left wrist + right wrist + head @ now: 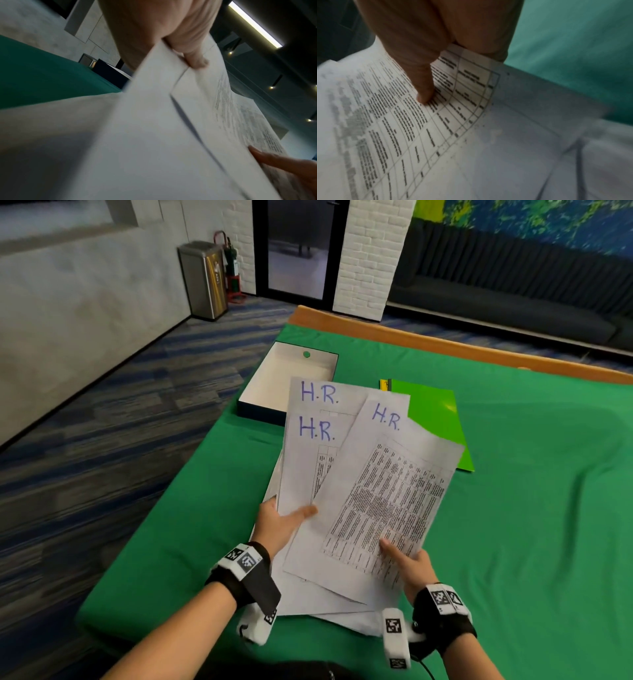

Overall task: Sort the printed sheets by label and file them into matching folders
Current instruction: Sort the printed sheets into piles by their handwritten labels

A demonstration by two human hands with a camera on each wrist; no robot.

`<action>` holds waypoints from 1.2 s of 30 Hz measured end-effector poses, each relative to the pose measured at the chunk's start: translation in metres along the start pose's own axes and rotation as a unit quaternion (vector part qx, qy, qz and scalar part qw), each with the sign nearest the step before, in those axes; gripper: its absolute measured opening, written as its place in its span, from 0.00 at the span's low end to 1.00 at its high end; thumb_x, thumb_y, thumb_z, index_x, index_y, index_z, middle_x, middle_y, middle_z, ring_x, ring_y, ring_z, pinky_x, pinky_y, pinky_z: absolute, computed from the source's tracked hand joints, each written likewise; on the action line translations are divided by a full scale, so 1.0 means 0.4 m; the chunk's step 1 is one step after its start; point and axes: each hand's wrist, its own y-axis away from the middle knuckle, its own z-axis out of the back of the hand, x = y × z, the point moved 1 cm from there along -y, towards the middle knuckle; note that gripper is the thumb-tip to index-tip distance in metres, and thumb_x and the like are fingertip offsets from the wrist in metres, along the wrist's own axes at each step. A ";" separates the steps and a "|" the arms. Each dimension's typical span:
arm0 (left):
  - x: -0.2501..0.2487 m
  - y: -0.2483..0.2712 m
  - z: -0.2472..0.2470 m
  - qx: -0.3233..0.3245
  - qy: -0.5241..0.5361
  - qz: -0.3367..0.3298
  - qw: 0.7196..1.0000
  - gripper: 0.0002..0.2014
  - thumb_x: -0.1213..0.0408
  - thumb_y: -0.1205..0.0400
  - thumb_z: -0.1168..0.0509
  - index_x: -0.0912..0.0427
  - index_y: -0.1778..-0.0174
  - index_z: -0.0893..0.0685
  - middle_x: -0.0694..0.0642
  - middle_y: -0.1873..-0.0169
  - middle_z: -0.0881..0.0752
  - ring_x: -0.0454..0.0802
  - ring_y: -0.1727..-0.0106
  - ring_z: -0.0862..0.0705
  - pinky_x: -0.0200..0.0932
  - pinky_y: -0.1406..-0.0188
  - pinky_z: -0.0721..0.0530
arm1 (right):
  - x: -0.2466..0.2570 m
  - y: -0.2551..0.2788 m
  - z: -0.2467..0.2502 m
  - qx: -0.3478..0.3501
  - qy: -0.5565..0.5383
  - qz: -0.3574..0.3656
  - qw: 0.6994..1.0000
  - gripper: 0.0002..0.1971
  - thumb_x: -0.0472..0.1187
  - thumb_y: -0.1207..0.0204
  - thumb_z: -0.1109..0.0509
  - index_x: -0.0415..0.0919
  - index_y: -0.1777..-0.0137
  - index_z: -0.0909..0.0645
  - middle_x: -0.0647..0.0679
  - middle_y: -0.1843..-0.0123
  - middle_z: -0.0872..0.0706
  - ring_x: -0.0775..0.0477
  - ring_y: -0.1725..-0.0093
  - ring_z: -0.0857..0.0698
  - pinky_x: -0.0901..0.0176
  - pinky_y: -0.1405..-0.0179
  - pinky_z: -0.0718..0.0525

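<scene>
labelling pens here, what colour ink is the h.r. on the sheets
Blue-purple ink on the H.R. sheets, clearest in the head view.

left hand (277, 525) pinching, right hand (412, 568) pinching

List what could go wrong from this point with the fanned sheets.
1. The white printed sheets marked H.R. are fanned loosely between the left hand and right hand; one may slip out.
2. They hide part of the bright green folder, so filing could snag its edge.
</scene>
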 end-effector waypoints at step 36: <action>0.036 -0.046 0.027 -0.047 -0.137 -0.003 0.989 0.22 0.51 0.39 0.18 0.57 0.75 0.26 0.53 0.73 0.31 0.47 0.68 0.34 0.37 0.70 0.34 | 0.032 -0.009 0.006 0.017 0.007 -0.052 0.998 0.19 0.39 0.31 0.24 0.31 0.42 0.21 0.37 0.48 0.10 0.37 0.50 0.11 0.38 0.43 0.16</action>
